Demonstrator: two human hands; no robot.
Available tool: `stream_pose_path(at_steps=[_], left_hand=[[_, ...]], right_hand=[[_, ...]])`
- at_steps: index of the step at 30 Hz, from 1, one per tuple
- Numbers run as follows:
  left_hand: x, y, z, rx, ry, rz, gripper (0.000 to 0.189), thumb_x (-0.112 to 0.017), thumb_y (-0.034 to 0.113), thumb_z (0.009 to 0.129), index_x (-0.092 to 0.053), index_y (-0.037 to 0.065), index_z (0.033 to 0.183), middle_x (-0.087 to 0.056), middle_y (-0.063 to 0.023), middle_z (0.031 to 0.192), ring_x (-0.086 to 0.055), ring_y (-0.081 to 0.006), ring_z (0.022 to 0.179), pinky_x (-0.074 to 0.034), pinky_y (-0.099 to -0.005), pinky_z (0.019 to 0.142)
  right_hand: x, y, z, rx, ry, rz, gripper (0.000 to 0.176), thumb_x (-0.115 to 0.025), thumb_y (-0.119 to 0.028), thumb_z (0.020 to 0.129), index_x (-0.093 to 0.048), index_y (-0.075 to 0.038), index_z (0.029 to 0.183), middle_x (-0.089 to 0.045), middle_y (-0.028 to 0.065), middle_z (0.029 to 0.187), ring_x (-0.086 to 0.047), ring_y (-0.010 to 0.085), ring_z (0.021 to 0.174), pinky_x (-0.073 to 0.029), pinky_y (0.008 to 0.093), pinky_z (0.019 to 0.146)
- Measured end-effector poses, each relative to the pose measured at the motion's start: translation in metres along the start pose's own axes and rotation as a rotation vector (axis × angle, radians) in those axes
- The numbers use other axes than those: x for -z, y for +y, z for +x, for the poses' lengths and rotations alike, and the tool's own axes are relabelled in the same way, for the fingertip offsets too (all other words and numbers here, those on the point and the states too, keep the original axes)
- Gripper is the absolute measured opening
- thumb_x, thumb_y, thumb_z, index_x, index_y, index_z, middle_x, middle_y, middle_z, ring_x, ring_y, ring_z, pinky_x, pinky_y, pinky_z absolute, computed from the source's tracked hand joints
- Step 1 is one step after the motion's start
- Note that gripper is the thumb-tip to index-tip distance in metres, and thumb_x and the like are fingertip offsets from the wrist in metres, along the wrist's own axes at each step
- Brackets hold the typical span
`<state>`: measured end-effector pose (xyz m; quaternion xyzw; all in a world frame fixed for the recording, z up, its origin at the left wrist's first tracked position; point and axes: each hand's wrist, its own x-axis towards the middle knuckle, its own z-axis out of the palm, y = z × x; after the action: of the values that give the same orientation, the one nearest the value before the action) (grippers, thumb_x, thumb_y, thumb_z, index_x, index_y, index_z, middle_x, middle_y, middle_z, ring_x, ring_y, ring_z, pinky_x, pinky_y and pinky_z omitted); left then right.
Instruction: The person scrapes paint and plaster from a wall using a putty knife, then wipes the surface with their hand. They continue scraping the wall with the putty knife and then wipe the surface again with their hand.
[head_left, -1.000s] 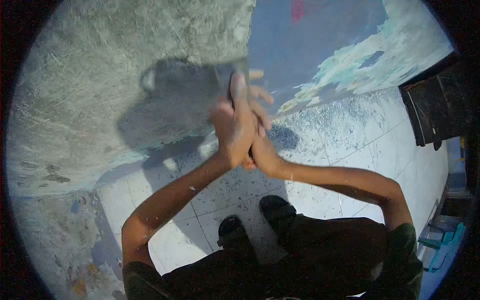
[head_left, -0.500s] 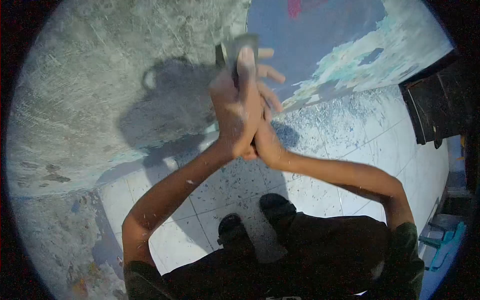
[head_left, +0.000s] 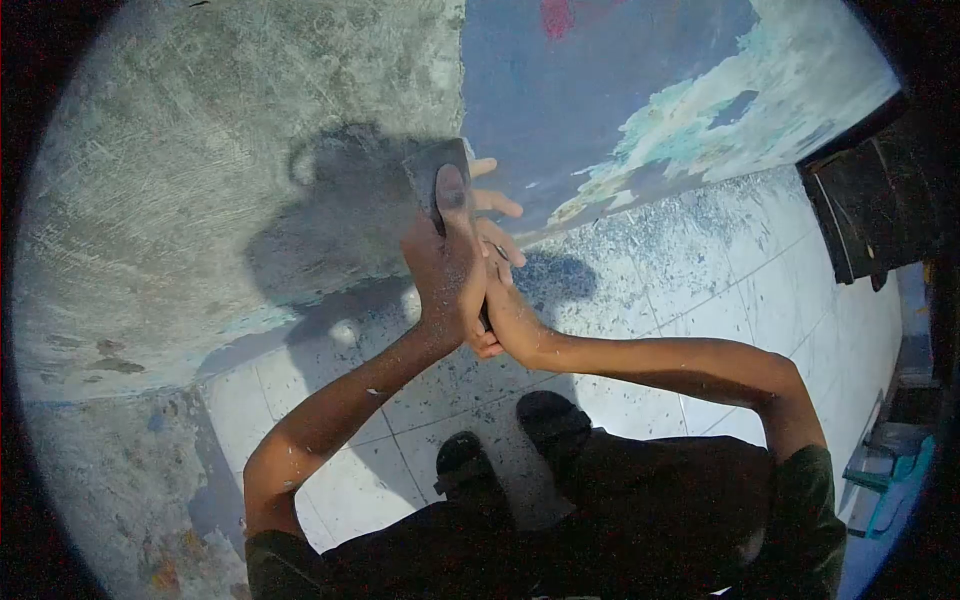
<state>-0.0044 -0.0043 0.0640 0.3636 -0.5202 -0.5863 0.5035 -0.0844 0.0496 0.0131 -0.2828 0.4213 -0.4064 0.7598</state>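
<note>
Your left hand point(head_left: 445, 272) and right hand point(head_left: 503, 305) each have their grip clamped on the scraper point(head_left: 424, 170), blade against the wall point(head_left: 200, 150).

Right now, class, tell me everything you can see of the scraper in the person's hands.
The scraper shows a flat, dark grey, metal-looking blade, held upward against the wall where bare grey plaster meets blue paint. The left hand lays a finger along it; the right hand grips the mostly hidden handle.
</note>
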Motion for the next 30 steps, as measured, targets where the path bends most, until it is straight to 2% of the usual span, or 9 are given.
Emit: stream_pose_path(at_steps=[5,9,11,17,20,24,27,29,30], left_hand=[[0.009,-0.009,0.004,-0.055,-0.042,-0.062,0.050,-0.039,0.039,0.100,-0.050,-0.007,0.116,-0.065,-0.0152,0.088,-0.062,-0.0155,0.053,-0.047,-0.0233,0.040],[0.006,-0.003,0.006,-0.051,-0.020,0.060,0.052,-0.036,0.042,0.100,-0.052,-0.006,0.115,-0.065,-0.0125,0.081,-0.060,-0.0137,0.050,-0.045,-0.0223,0.040],[0.005,-0.001,0.007,0.025,-0.020,0.031,0.053,-0.035,0.043,0.100,-0.053,-0.005,0.114,-0.065,-0.0119,0.077,-0.058,-0.0131,0.047,-0.044,-0.0220,0.039],[0.001,-0.022,0.005,-0.098,-0.025,-0.096,0.054,-0.031,0.042,0.101,-0.052,-0.006,0.112,-0.063,-0.0122,0.072,-0.059,-0.0135,0.048,-0.044,-0.0223,0.039],[-0.005,-0.013,0.007,-0.080,0.003,-0.136,0.052,-0.030,0.039,0.102,-0.052,-0.007,0.112,-0.061,-0.0133,0.071,-0.057,-0.0127,0.048,-0.045,-0.0232,0.041],[-0.001,-0.016,0.007,-0.039,-0.027,-0.138,0.051,-0.031,0.040,0.102,-0.051,-0.006,0.112,-0.063,-0.0124,0.072,-0.060,-0.0140,0.049,-0.045,-0.0233,0.040],[0.000,-0.014,0.013,-0.111,-0.036,-0.118,0.051,-0.031,0.040,0.101,-0.051,-0.006,0.113,-0.063,-0.0126,0.073,-0.060,-0.0140,0.050,-0.045,-0.0236,0.040],[-0.005,0.000,0.020,-0.200,-0.046,-0.095,0.051,-0.031,0.040,0.101,-0.051,-0.005,0.113,-0.063,-0.0124,0.073,-0.060,-0.0139,0.050,-0.045,-0.0235,0.040],[-0.005,-0.003,0.015,-0.161,-0.045,-0.081,0.051,-0.031,0.040,0.101,-0.051,-0.004,0.113,-0.063,-0.0121,0.073,-0.060,-0.0137,0.050,-0.044,-0.0233,0.040]], right_hand=[[0.001,0.010,0.009,0.031,-0.037,-0.025,0.057,-0.027,-0.059,0.096,-0.039,-0.008,0.072,-0.035,0.0028,0.051,-0.031,0.0130,0.039,-0.025,0.0284,0.035],[0.004,0.005,0.018,0.021,-0.018,-0.071,0.056,-0.027,-0.056,0.098,-0.040,-0.008,0.071,-0.034,0.0022,0.051,-0.031,0.0133,0.039,-0.025,0.0285,0.036],[0.005,0.007,0.021,0.079,0.036,-0.118,0.058,-0.025,-0.057,0.097,-0.041,-0.008,0.071,-0.035,0.0029,0.051,-0.032,0.0138,0.039,-0.027,0.0290,0.036],[0.023,0.004,0.014,0.102,0.171,-0.355,0.065,-0.020,-0.061,0.096,-0.043,-0.005,0.073,-0.037,0.0040,0.047,-0.037,0.0148,0.039,-0.031,0.0304,0.037],[0.023,-0.001,0.016,0.129,0.227,-0.430,0.068,-0.020,-0.063,0.094,-0.045,-0.004,0.072,-0.037,0.0040,0.045,-0.038,0.0151,0.039,-0.033,0.0301,0.038],[0.017,-0.005,0.008,0.136,0.162,-0.433,0.069,-0.021,-0.065,0.093,-0.046,-0.003,0.074,-0.038,0.0042,0.046,-0.038,0.0147,0.039,-0.033,0.0293,0.039],[0.016,-0.006,0.015,0.225,0.210,-0.428,0.066,-0.023,-0.063,0.095,-0.048,-0.004,0.079,-0.039,0.0039,0.047,-0.037,0.0135,0.039,-0.032,0.0285,0.039],[0.017,-0.019,0.024,0.165,0.218,-0.460,0.064,-0.024,-0.063,0.094,-0.048,-0.003,0.092,-0.039,0.0038,0.048,-0.038,0.0127,0.039,-0.032,0.0282,0.038],[0.014,-0.017,0.022,0.201,0.237,-0.450,0.063,-0.025,-0.063,0.094,-0.043,-0.003,0.100,-0.039,0.0033,0.048,-0.037,0.0122,0.039,-0.032,0.0278,0.038]])
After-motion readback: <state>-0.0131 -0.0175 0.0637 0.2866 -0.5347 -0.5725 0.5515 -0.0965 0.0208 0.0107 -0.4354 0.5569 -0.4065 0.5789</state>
